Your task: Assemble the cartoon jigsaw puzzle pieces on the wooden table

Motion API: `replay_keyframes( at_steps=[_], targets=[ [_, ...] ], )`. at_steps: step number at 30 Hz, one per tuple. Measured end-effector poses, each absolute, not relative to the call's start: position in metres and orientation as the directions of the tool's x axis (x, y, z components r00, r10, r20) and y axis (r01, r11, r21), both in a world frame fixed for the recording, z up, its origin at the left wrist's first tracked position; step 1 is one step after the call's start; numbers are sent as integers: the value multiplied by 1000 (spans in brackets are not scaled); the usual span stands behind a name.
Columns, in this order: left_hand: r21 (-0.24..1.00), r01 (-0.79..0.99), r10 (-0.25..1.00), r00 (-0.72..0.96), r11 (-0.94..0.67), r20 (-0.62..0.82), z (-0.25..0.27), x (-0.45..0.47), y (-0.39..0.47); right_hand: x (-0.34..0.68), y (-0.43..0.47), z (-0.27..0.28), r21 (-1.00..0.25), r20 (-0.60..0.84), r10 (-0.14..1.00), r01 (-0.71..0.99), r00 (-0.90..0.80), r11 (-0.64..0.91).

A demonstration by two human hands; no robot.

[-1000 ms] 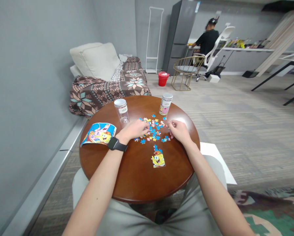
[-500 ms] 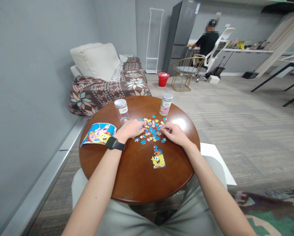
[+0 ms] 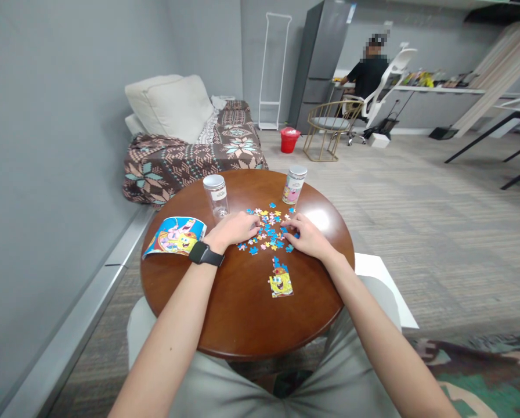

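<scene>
Puzzle pieces (image 3: 268,231), loose and mostly blue, yellow and pink, lie scattered just past the middle of your round wooden table (image 3: 242,313), and both your hands rest on the scatter from opposite sides. Your left hand (image 3: 236,227) lies palm down on its left edge, fingers curled onto the pieces; your right hand (image 3: 306,235) does the same on the right edge, fingertips pointing inward. Whether either hand has a piece pinched, I cannot tell: the fingers hide it. The scatter sits between the two hands, and neither is clearly the nearer. The spread runs slightly more from you toward the far rim than across.

Nearer you, just below the scatter and closer to your right hand, lies the assembled section (image 3: 280,280), standing apart from the loose pieces. Beyond the scatter stand two clear jars: an empty jar (image 3: 215,195) left, a labelled jar (image 3: 294,184) right. The reference picture (image 3: 175,236) lies by your left wrist and its smartwatch (image 3: 204,254).
</scene>
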State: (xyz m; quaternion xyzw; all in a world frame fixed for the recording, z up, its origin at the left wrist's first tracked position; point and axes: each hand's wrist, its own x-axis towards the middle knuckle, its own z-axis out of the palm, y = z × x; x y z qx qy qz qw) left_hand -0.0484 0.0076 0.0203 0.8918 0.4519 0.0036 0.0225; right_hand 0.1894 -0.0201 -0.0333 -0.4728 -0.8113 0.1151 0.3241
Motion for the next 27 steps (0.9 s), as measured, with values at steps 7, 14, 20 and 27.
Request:
replay_keyframes(
  at_steps=[7,14,20,27],
  targets=[
    [69,808,808,588,-585,-27,22,-47,7,190,-20,-34,-522,386,873,710,-297,472],
    [42,808,808,588,-587,-29,23,-47,6,191,-21,-32,-505,396,861,708,-318,493],
    [45,810,810,587,-585,-19,24,-46,6,187,-24,-27,-607,303,902,667,-308,432],
    [63,815,815,578,-576,-37,25,-47,6,185,-26,-21,-635,340,876,603,-343,483]
  ],
)
